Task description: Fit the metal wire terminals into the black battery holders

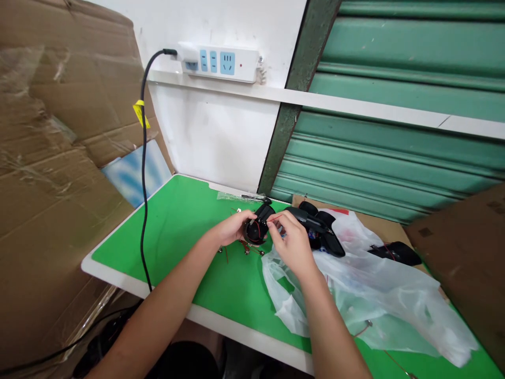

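Note:
My left hand (235, 226) is closed around a black cylindrical housing (258, 225), its open end tilted toward me. Red wire curves across the inside of that end. At its right rim, my right hand (287, 234) pinches a thin red wire (275, 218) between thumb and forefinger. Under and beside the housing, several small metal parts with red wires (246, 248) lie on the green table top (158, 231). Just right of my right hand are black plastic housings (315, 223), partly hidden by it.
A crumpled translucent plastic bag (379, 284) spreads over the table's right side. Another black part (396, 253) lies behind it on cardboard. A black cable (143, 173) hangs from the power strip (221, 63) past the table's left part. Large cardboard (59, 158) stands at the left.

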Demonstrator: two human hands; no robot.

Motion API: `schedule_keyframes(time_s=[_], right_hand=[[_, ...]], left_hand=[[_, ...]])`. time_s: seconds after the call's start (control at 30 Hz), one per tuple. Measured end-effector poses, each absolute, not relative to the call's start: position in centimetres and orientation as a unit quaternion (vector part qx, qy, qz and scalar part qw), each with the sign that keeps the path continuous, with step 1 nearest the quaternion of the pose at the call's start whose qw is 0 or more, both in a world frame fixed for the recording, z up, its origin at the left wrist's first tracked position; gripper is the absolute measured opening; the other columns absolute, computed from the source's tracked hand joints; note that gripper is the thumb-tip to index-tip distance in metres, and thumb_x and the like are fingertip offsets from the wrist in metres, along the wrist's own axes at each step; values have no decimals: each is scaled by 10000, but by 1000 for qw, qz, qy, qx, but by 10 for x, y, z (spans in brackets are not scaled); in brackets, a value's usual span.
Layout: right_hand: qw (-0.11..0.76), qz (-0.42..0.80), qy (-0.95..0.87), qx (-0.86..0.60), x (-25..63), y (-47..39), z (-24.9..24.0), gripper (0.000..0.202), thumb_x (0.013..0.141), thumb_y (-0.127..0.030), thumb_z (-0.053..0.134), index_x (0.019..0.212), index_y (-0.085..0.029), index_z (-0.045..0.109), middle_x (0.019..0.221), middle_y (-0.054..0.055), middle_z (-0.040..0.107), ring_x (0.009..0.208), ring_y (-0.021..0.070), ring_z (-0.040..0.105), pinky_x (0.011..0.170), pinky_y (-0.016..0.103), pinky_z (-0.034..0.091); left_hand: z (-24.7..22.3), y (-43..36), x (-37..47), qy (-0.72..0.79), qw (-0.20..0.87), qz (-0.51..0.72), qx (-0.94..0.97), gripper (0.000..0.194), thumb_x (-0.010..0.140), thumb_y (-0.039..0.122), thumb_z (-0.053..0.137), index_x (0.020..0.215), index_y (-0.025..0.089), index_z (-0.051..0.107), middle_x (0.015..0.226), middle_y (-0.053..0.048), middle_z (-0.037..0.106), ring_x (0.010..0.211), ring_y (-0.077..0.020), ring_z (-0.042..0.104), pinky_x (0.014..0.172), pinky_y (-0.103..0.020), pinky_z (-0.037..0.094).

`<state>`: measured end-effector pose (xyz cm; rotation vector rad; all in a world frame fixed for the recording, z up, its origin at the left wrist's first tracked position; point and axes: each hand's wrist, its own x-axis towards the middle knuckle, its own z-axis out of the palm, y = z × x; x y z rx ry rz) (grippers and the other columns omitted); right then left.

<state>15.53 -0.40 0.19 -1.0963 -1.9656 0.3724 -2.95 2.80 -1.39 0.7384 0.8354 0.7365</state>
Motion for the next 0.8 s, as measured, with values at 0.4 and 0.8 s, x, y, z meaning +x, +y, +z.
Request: schedule_keyframes(time_s=[0.4, 0.8], right_hand=[[409, 123, -794, -433, 155, -3, -1, 122, 962, -211, 518, 909, -227, 626, 910, 55, 668, 853, 211, 641, 783, 330, 502], [388, 104, -808, -431, 155, -4, 0, 142, 967, -207, 492, 922, -231, 625, 920, 62, 663, 870, 220, 638, 781, 336, 495]], left_hand=[[-13, 27, -30, 353, 787, 342, 372, 238, 741, 268, 644, 951, 156, 651, 790, -54, 730, 682, -205, 699, 596, -336, 607], [-15, 29, -32, 345, 793, 322, 385, 270, 789, 278, 622, 1027, 154, 654, 847, -97, 756, 768, -257, 740, 558, -350, 615]])
